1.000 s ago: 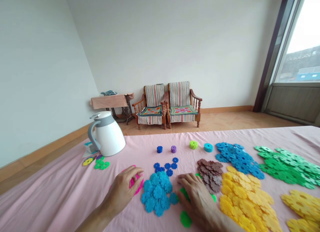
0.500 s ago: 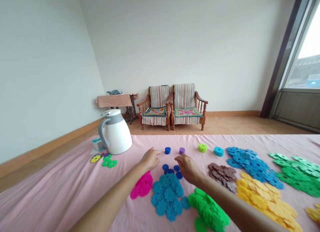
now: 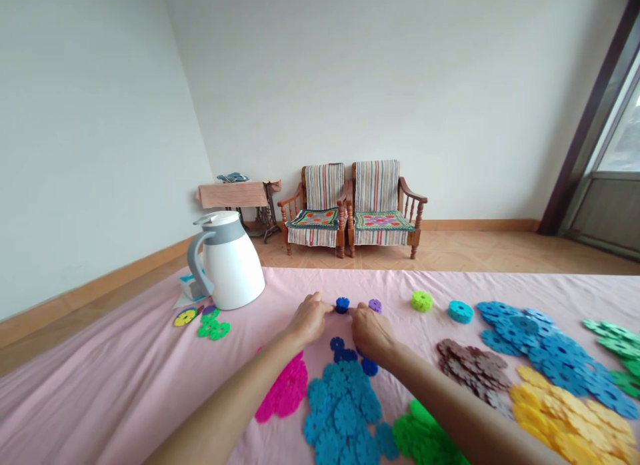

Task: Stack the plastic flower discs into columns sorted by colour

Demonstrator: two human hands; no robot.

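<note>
Both my arms stretch out over a pink tablecloth (image 3: 125, 385). My left hand (image 3: 310, 318) and my right hand (image 3: 371, 331) meet at a small dark blue stack of discs (image 3: 343, 305), with the fingertips of both pinched against its sides. A small purple stack (image 3: 375, 305) stands just right of it. A few loose dark blue discs (image 3: 345, 351) lie under my wrists. Nearer me lie a pink pile (image 3: 286, 388), a light blue pile (image 3: 343, 411) and a bright green pile (image 3: 425, 438).
A white jug (image 3: 227, 261) stands at the left, with a few green and yellow discs (image 3: 213, 328) beside it. A lime stack (image 3: 422, 301), a teal stack (image 3: 460, 311), and brown (image 3: 475, 371), blue (image 3: 545, 351) and yellow piles (image 3: 565, 411) lie to the right. Two wooden chairs (image 3: 353, 208) stand by the far wall.
Both hands have left the pink and green piles and reached forward to the small dark blue stack. The view has swung to the left.
</note>
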